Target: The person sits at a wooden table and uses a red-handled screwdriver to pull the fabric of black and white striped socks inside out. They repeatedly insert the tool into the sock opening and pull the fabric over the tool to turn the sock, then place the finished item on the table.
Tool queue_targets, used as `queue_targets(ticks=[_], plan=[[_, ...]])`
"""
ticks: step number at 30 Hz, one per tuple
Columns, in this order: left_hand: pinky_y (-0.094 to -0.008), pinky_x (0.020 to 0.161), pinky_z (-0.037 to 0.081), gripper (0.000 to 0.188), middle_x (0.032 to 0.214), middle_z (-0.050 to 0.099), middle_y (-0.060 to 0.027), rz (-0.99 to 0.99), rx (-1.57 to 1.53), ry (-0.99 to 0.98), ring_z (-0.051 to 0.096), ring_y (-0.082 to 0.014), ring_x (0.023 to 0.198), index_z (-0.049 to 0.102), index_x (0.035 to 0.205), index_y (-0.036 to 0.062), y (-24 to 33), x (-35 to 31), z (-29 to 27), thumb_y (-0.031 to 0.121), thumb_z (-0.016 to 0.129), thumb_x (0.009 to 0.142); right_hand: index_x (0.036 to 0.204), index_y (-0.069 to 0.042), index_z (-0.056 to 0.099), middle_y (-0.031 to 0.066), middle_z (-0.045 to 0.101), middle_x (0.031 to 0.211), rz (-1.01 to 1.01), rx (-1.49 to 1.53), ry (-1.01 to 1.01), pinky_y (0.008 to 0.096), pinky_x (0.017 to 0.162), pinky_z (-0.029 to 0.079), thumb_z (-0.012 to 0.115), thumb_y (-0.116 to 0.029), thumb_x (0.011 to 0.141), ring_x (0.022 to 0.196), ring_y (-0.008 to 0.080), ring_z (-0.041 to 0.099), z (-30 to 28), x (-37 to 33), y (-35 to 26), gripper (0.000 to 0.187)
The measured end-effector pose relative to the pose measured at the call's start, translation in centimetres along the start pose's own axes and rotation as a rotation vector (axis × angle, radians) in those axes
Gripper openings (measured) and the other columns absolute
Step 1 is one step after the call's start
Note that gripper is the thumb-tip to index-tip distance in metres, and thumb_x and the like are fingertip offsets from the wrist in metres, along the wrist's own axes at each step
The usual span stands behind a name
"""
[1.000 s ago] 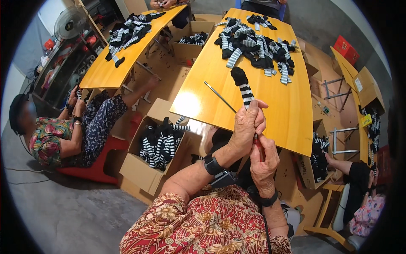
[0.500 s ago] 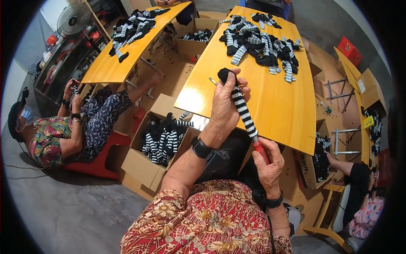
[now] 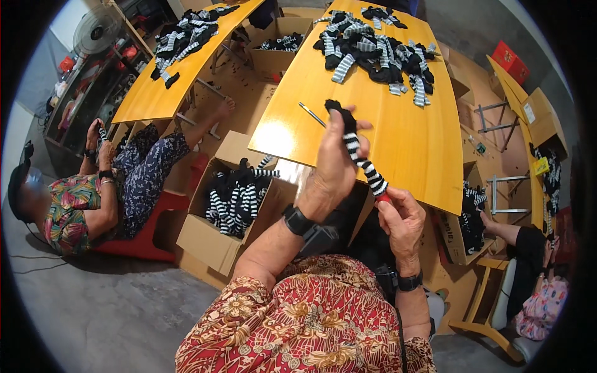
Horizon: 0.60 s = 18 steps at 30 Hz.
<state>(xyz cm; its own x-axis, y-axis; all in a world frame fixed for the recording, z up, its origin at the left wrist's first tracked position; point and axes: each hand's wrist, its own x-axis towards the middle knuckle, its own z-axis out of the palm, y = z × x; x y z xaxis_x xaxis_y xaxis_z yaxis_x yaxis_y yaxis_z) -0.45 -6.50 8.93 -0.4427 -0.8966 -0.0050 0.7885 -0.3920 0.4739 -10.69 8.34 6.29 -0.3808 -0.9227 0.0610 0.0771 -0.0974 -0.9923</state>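
Note:
A black-and-white striped sock (image 3: 373, 176) slants in front of me, its black end up. My left hand (image 3: 336, 155), slightly blurred, has its thumb against the sock's upper part and its fingers behind it. At the sock's lower end my right hand (image 3: 403, 221) grips a red-handled tool (image 3: 384, 198). The handle's top meets the sock; the tool's shaft is hidden. A thin metal rod (image 3: 311, 114) sticks out left of my left hand; whether it is held or lies on the table cannot be told.
Socks lie heaped (image 3: 373, 53) on the yellow table (image 3: 286, 124). Open cardboard boxes of socks stand on the left (image 3: 208, 245) and right (image 3: 457, 242). On the left a person (image 3: 87, 205) sits on a red chair, hands on a striped sock; another person (image 3: 541, 304) sits at right.
The sock has slid down over the tool's shaft to the red handle and now bends in the middle. My right hand has moved slightly up and right. The view has shifted a little.

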Motion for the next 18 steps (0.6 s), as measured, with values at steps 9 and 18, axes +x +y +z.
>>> queue_targets(ticks=[9, 18], plan=[[-0.0181, 0.045, 0.030, 0.029, 0.086, 0.062, -0.0033, -0.104, 0.003, -0.145, 0.036, -0.0037, 0.044, 0.053, 0.113, 0.0047, 0.1, 0.9, -1.0, 0.030, 0.049, 0.100, 0.107, 0.002, 0.063, 0.0004, 0.058, 0.071, -0.012, -0.020, -0.031, 0.0179, 0.044, 0.036, 0.063, -0.002, 0.087, 0.052, 0.0038, 0.048, -0.8, 0.3, -1.0, 0.021], [-0.0183, 0.046, 0.030, 0.033, 0.083, 0.062, -0.0031, -0.155, 0.061, -0.136, 0.036, -0.0045, 0.046, 0.053, 0.114, 0.0037, -0.1, 1.4, -1.7, 0.033, 0.047, 0.100, 0.107, 0.001, 0.062, 0.0009, 0.059, 0.071, 0.020, 0.046, -0.026, 0.0173, 0.043, 0.034, 0.063, -0.002, 0.087, 0.052, 0.0040, 0.048, -0.5, 0.7, 0.2, 0.020]])
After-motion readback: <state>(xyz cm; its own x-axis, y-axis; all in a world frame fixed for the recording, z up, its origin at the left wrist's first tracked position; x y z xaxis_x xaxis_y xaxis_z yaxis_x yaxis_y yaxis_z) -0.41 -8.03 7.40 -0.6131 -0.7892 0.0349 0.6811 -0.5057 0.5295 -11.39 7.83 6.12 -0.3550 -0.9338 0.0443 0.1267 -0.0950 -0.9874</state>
